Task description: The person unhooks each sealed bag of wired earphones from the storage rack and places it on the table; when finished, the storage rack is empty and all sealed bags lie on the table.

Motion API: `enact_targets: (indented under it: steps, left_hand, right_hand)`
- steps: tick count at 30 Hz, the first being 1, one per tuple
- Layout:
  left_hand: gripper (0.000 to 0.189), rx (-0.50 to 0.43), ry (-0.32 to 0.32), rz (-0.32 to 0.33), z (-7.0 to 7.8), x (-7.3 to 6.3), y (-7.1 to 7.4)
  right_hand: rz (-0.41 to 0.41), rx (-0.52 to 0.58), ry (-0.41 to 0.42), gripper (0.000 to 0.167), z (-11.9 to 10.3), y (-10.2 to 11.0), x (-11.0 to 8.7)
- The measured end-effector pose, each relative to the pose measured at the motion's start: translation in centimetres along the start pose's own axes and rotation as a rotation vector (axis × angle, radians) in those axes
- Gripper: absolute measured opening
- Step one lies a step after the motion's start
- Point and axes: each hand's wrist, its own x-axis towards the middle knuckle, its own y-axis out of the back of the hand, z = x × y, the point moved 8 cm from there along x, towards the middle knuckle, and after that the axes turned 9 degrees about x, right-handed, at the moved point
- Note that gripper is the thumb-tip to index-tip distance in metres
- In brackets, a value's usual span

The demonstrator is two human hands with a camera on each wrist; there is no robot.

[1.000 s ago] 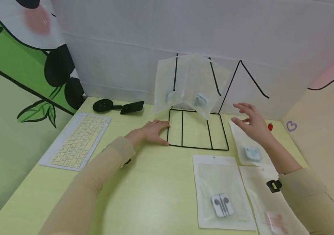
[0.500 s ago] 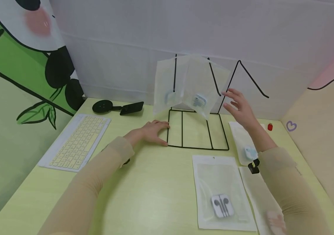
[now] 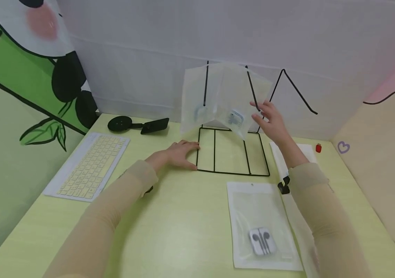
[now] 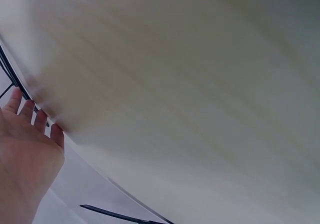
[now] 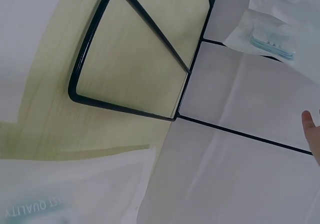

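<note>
Left hand [image 3: 180, 155] lies on the pale bench [image 3: 169, 231] with thumb and fingers spread wide, its tips at the left side of the black wire rack's [image 3: 233, 173] base. Right hand [image 3: 271, 121], thumb and fingers parted, is raised about the tip of the rack's middle hook [image 3: 253, 90]; whether it touches the wire cannot be told. Nearest, right of the bench's middle, a flat pouch [image 3: 263, 204] holds white boxed earphones [image 3: 262, 241]. Just beside it, a second pouch [image 3: 296, 218] runs under the right sleeve [image 3: 329, 224]. White keyboard [image 3: 89, 166] slants along the bench's left edge. Farther off, a third pouch [image 3: 309, 151] lies partly covered by the right arm. The rack's base sits flat near the bench's back edge; two translucent pouches [image 3: 230, 88], small bluish items inside, hang from its left and middle hooks. Black stand [image 3: 119, 124] lies toward the back left corner, a tiny red object [image 3: 318, 148] toward the back right corner. Behind everything stands a whitish wall [image 3: 138, 46].
</note>
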Motion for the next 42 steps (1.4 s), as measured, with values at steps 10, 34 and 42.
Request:
enact_targets:
  steps: [10, 34, 42]
  left_hand:
    - [0.084, -0.012, 0.000, 0.002, -0.2, 0.0, -0.1]
    - [0.086, -0.029, 0.012, -0.007, -0.4, -0.7, 0.0]
    - [0.085, -0.027, 0.011, -0.003, -0.3, -0.6, 0.1]
  right_hand:
    - [0.040, -0.029, -0.023, 0.049, 3.5, -0.4, 1.2]
    - [0.173, -0.095, 0.070, 0.069, 4.4, -0.4, 0.3]
    - [0.227, -0.207, 0.236, 0.072, 2.8, 0.6, -0.8]
